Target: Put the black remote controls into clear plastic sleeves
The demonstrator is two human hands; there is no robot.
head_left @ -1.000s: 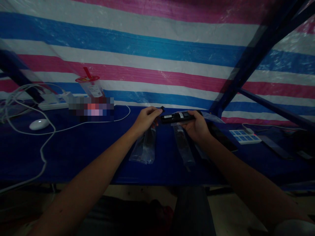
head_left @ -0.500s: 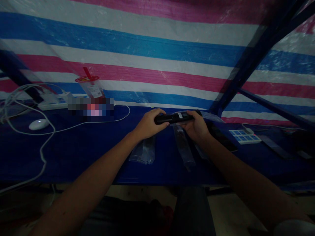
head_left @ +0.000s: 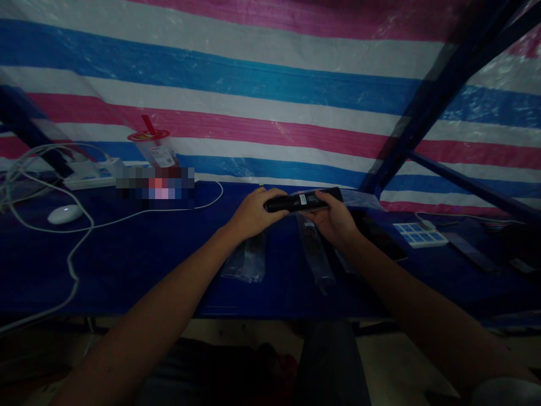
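Observation:
A black rod-shaped device with a small white label lies sideways between my hands, just above the blue table. My left hand is closed around its left end, thumb and fingers on either side. With the thumb on top and fingers underneath, my right hand grips the right part. Clear plastic film wraps that part and trails off to the right. Below my hands lie a clear plastic sleeve with a dark item and another clear bag, partly covered by my left wrist.
At left stand a lidded cup with a red straw, a white power strip, a white mouse and looping white cables. To the right lie a dark flat tablet-like thing and a white-and-blue panel. A striped tarp hangs behind.
The black device's labelled part has shifted slightly left and turned, so the label faces up more squarely. More loose film shows past its right end. Both hands keep their grip.

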